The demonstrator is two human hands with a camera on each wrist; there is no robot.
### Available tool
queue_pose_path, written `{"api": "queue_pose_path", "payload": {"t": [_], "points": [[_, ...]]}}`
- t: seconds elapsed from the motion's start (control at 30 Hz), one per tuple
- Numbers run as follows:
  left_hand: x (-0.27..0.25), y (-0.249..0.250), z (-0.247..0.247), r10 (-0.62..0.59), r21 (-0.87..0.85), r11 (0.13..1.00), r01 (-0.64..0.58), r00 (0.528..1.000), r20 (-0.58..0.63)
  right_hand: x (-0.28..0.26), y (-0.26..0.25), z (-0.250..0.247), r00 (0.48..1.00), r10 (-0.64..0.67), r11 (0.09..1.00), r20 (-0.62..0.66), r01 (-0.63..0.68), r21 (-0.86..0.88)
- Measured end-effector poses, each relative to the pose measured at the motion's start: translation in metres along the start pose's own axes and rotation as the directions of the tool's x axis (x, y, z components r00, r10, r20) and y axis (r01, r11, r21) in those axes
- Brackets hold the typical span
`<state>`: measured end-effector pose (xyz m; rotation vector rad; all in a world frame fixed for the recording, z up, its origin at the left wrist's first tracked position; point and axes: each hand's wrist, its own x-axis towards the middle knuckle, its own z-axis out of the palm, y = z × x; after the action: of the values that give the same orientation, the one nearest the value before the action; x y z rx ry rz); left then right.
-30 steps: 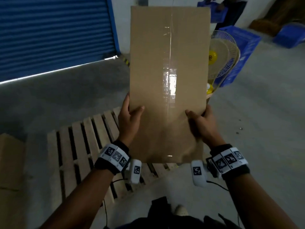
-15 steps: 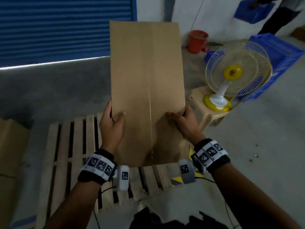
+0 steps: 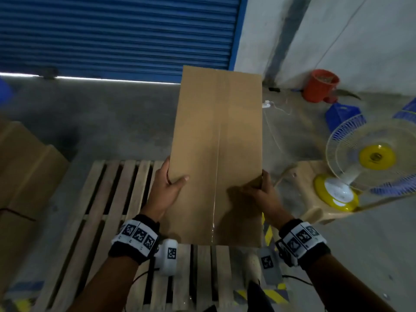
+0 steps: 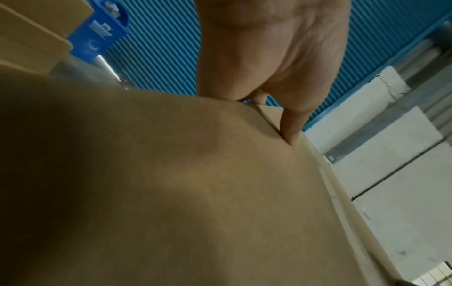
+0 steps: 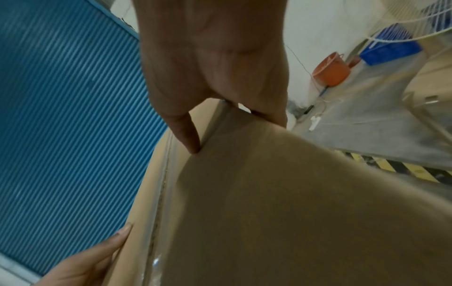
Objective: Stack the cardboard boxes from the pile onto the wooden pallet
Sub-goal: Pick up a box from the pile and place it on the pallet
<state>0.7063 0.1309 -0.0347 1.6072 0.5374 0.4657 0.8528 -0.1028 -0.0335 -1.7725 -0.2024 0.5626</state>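
A long brown cardboard box [image 3: 216, 140] with a taped seam hangs in the air over the right part of the wooden pallet [image 3: 108, 212]. My left hand [image 3: 167, 190] grips its left edge, thumb on top. My right hand [image 3: 258, 192] grips the right edge near the lower corner. In the left wrist view the left hand [image 4: 281, 81] pinches the box [image 4: 195, 193] at its edge. In the right wrist view the right hand [image 5: 215, 77] has its thumb on the top face of the box [image 5: 293, 212]. More cardboard boxes [image 3: 24, 176] stand at the left.
A table fan [image 3: 369, 163] sits on a low stool [image 3: 315, 210] right of the pallet. An orange bucket [image 3: 319, 85] and blue crates stand by the wall. The blue roller shutter [image 3: 112, 32] closes the back. Yellow-black floor tape [image 3: 267, 230] runs beside the pallet.
The view swung left and down: the pallet now lies under the box, the fan slid to the right edge. The box came lower; both hands keep the same grip.
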Motion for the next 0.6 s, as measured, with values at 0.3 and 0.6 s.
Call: {"api": "queue_pose_path", "payload": {"t": [0.3, 0.6], "points": [[0.116, -0.049, 0.074, -0.268, 0.094, 0.954, 0.286, 0.948, -0.171, 0.168, 0.045, -0.021, 0.995, 0.084, 0.993, 0.057, -0.089, 0.073], [0.243, -0.162, 0.121, -0.394, 0.160, 0.894, 0.418, 0.905, -0.160, 0.327, 0.137, -0.018, 0.965, 0.226, 0.973, 0.134, -0.230, 0.014]]}}
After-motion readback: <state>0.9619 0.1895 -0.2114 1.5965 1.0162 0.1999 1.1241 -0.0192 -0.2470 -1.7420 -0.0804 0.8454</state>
